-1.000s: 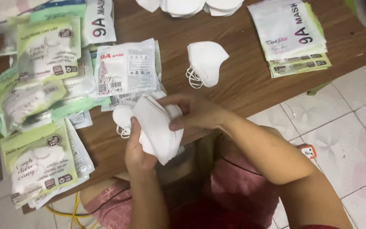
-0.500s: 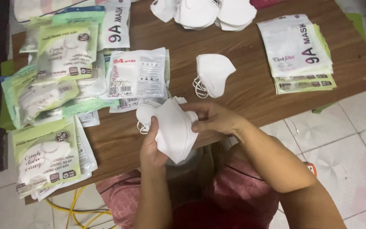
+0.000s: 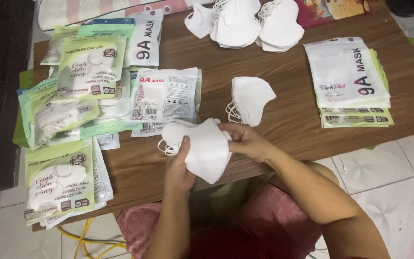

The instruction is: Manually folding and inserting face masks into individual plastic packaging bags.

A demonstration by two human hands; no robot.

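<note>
Both my hands hold a small stack of folded white face masks over the near edge of the brown wooden table. My left hand grips the stack from below and the left, thumb on its front. My right hand pinches its upper right edge. Another folded white mask lies on the table just beyond my right hand, ear loops to its left.
Piles of loose white masks sit at the table's far edge. A stack of empty mask pouches lies at the right. Filled green and white mask packets cover the left side. Tiled floor lies to the right; yellow cable below.
The mask stack stays in both hands, now held slightly more upright and squared; the view has shifted so more of the table's far edge shows.
</note>
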